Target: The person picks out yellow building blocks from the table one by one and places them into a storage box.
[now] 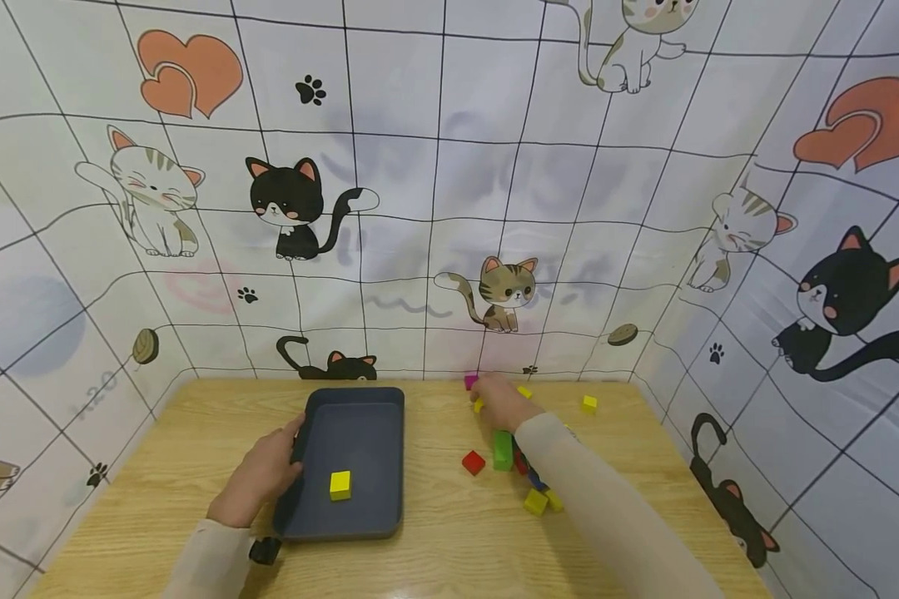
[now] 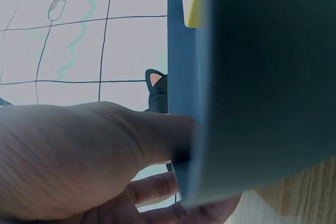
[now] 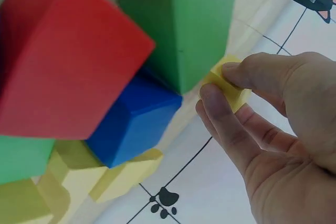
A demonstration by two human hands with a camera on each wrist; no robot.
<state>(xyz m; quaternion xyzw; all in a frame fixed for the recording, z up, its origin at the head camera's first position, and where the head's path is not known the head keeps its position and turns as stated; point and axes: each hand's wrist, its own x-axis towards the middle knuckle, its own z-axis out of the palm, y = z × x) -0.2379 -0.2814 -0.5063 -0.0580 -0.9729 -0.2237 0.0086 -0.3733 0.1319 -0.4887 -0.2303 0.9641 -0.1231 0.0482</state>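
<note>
Left hand [image 1: 262,472], lower left of frame, grips the left rim of a grey tray [image 1: 360,437]; one yellow cube [image 1: 340,486] sits in the tray's lower half. Right hand [image 1: 500,401], right of centre, pinches a yellow block [image 3: 234,96] between thumb and fingers, magenta block [image 1: 470,382] just beside. Green block [image 1: 503,450] and red block [image 1: 474,462] lie lower in frame.

At left we see a smooth, matt tray [image 1: 355,437], whether metal or plastic we cannot tell. The blocks [image 1: 503,450] at right look smooth and satiny. The table [image 1: 434,557] is wood-grained, faintly glossy; the far sheet [image 1: 393,175] looks rippled, the sleeves [image 1: 595,503] matt cloth.
</note>
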